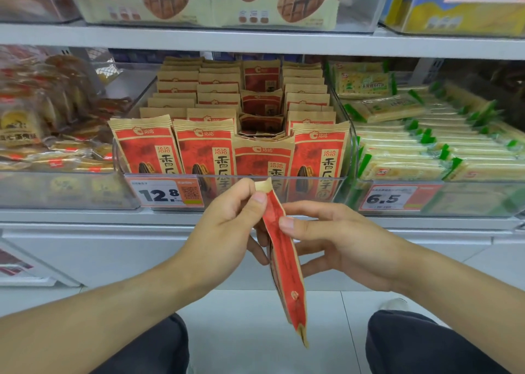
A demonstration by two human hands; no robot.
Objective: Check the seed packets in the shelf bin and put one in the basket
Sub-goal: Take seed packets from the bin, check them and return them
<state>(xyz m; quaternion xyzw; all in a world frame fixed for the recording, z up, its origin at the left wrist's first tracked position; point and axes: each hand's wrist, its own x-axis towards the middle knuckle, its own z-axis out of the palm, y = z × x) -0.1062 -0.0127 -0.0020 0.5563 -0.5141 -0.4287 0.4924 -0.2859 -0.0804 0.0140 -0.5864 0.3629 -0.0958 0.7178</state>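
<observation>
One red-and-tan paper seed packet (284, 263) out of clear plastic shelf bin (352, 152), edge-on before me. Left hand (227, 226) pinches top corner; right hand (335, 240) pinches side. Checking underway, I judge. Basket not visible; drop-off pending.

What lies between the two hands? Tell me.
In the head view, one red seed packet hangs edge-on between them. The left hand pinches its top; the right hand holds its edge just below.
</observation>
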